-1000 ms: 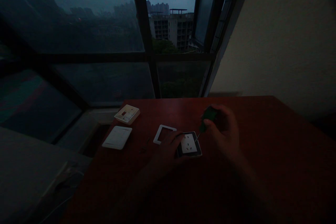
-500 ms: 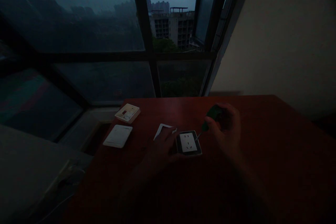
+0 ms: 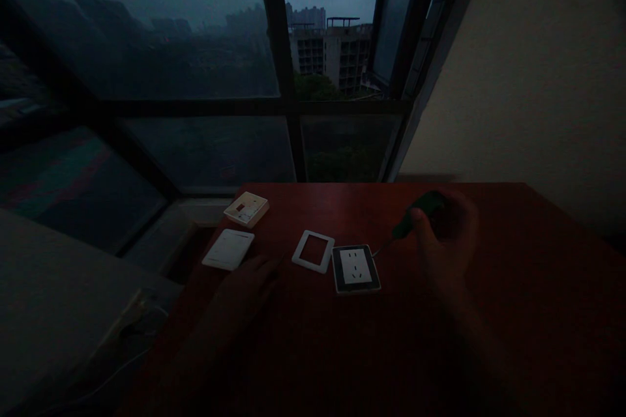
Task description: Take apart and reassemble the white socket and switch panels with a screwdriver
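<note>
Clutching a screwdriver [image 3: 402, 228], right grip [image 3: 447, 241] partly hides its handle [image 3: 430, 201]; dim left grip [image 3: 244, 283], can't tell.

The socket [image 3: 356, 266] looks plastic, the table [image 3: 337, 207] glossy wood

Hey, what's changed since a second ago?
The left hand let go of the socket and moved left, toward the white plate. The right hand drew the green screwdriver slightly right, its tip now at the socket's edge. Socket, plate, white frame and box stayed put.
</note>
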`<state>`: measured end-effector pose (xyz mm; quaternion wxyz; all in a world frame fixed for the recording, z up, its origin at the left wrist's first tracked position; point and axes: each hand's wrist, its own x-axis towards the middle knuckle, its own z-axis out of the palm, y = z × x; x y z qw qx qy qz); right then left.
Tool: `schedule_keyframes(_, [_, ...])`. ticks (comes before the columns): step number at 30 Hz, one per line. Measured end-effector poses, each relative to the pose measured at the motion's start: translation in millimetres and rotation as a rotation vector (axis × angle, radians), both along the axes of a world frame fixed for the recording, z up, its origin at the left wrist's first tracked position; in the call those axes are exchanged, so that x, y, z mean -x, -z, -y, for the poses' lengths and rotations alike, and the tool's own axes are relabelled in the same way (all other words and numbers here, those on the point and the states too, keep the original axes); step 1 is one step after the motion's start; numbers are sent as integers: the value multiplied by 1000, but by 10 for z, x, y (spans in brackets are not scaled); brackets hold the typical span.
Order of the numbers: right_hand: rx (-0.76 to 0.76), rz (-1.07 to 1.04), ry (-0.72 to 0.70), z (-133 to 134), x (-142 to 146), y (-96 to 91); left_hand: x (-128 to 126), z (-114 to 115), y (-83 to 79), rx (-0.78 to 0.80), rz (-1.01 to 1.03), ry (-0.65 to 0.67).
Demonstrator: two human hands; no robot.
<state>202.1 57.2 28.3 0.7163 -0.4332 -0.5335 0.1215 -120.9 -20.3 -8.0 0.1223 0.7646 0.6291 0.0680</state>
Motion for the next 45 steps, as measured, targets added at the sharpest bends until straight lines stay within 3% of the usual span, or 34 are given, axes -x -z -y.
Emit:
schedule_keyframes(8, [30, -29, 35, -102, -56, 73, 27, -3, -31, 86, -24, -85])
schedule_keyframes(17, [59, -47, 4, -147, -30, 137, -10, 3, -38, 59, -67, -40])
schedule_keyframes(24, [38, -24, 27, -167, -60, 142, -130, -257, -65, -65, -86, -27])
schedule_keyframes(34, [47, 4, 47, -175, -80, 127, -234, -481, 32, -13, -126, -39])
schedule_keyframes(36, [43, -7, 42, -182, -82, 134, -244, -478, 5, -37, -60, -46])
schedule_keyframes(41, [44, -39, 46, -196, -93, 134, -434, -436, -143, -97, 494, -18])
schedule_keyframes(45, [49, -27, 59, -198, -101, 127, -728, -438, -154, -109, 621, 78])
